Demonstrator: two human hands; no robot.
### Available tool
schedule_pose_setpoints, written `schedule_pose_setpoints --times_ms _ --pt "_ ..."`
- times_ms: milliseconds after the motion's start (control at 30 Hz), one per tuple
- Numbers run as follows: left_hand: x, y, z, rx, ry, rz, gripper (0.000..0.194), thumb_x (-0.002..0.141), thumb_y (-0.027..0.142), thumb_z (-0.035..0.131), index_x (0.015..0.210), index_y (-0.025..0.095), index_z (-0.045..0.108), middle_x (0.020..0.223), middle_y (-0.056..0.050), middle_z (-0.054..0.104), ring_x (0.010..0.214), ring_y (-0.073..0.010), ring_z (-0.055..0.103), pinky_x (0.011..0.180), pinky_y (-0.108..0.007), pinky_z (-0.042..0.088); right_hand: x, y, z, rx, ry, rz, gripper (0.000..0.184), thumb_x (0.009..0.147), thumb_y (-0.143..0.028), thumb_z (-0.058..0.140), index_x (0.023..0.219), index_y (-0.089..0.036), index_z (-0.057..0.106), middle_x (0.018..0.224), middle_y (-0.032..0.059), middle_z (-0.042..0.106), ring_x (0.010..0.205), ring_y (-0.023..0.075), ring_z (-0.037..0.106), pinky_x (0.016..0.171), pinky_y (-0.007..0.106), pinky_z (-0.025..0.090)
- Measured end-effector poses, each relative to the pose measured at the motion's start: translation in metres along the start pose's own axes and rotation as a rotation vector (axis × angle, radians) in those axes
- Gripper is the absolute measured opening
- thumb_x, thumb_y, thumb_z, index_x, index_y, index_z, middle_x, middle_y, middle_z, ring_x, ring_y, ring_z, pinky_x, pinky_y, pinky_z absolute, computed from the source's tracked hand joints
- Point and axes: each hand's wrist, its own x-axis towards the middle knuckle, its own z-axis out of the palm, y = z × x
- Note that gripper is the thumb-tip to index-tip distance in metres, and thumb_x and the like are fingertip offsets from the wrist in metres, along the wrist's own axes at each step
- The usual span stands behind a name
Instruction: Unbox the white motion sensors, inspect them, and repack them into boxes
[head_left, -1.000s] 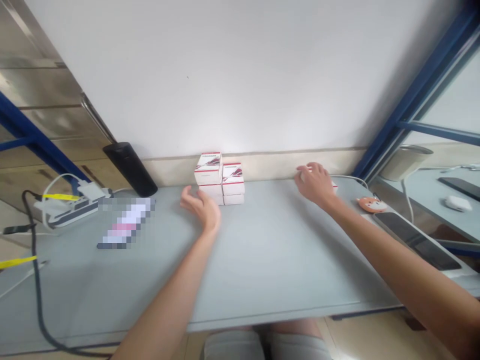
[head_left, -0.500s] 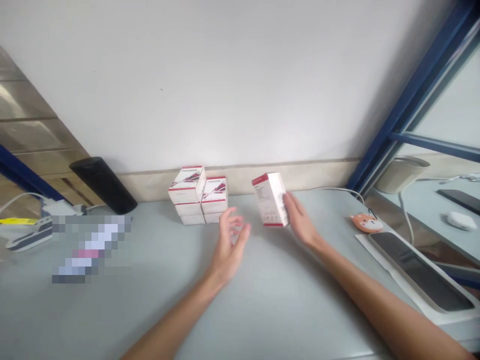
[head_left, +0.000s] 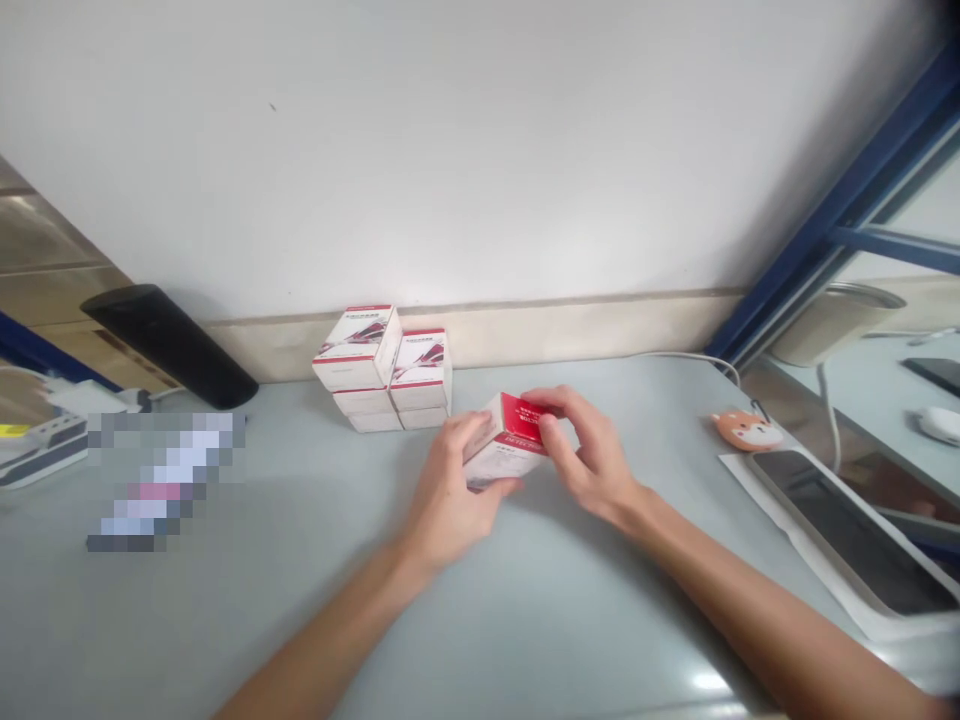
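A small white and red cardboard box (head_left: 501,462) is held tilted over the desk, its red end up and turned to the right. My left hand (head_left: 441,498) wraps round its left side, the thumb along the lower face. At the red end, the thumb and fingers of my right hand (head_left: 600,462) pinch the edge; whether the end flap is loose I cannot tell. Behind and to the left, several matching boxes (head_left: 357,342) stand stacked in two columns by the wall.
A pixelated phone-like object (head_left: 161,485) and a power strip (head_left: 49,445) lie on the left of the grey desk (head_left: 300,600). A black cylindrical object (head_left: 169,345) leans near the wall. To the right are an orange animal-faced case (head_left: 748,430) and a dark-screened device (head_left: 855,530).
My right hand has brought the box from the far right to the middle. My left hand has left the stack's side and taken hold of it. The box has turned red end up.
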Motion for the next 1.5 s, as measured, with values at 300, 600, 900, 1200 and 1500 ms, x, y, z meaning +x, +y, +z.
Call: schedule_pose_setpoints --times_ms 300,600,900,1200,1500 --pt "0.01 -0.008 -0.004 -0.008 -0.027 0.121 0.091 0.085 0.019 0.084 0.158 0.032 0.031 0.142 -0.014 0.056 0.13 -0.0279 0.062 0.106 -0.046 0.056 0.01 -0.008 -0.019 -0.231 -0.17 -0.191 0.036 0.106 -0.045 0.054 0.134 -0.024 0.057 0.108 0.009 0.072 0.083 0.0203 0.067 0.073 0.034 0.054" --pt "0.009 -0.002 -0.004 0.059 -0.079 0.157 0.094 0.085 0.014 0.081 0.158 0.034 0.026 0.139 -0.014 0.051 0.126 -0.028 0.064 0.1 -0.046 0.06 0.007 -0.001 -0.022 -0.07 -0.064 0.038 0.043 0.113 -0.044 0.032 0.117 -0.025 0.071 0.101 0.0052 0.077 0.087 0.0193 0.07 0.079 0.033 0.053" --pt "0.019 0.021 -0.022 0.149 -0.113 0.498 0.078 0.073 0.032 0.087 0.139 0.037 0.048 0.154 -0.013 0.032 0.147 -0.041 0.045 0.112 -0.062 0.049 0.013 -0.016 -0.006 0.306 -0.141 0.561 0.055 0.104 -0.063 0.044 0.094 -0.02 0.075 0.077 0.0013 0.066 0.07 0.0162 0.057 0.062 0.027 0.043" --pt "0.02 0.035 -0.022 0.329 0.049 0.564 0.054 0.077 0.033 0.081 0.127 0.03 0.061 0.127 -0.01 0.068 0.133 -0.0343 0.058 0.102 -0.049 0.051 0.008 -0.013 0.001 0.382 -0.11 0.576 0.055 0.106 -0.062 0.037 0.107 -0.02 0.072 0.088 0.0026 0.066 0.077 0.0167 0.06 0.071 0.03 0.049" --pt "0.034 0.036 -0.034 0.324 0.064 0.422 0.044 0.083 0.024 0.078 0.124 0.029 0.063 0.12 -0.01 0.069 0.107 -0.0276 0.073 0.095 -0.045 0.048 -0.003 -0.026 -0.005 -0.103 -0.051 -0.231 0.03 0.103 -0.026 0.048 0.127 -0.026 0.065 0.124 0.013 0.063 0.109 0.0256 0.064 0.092 0.045 0.056"
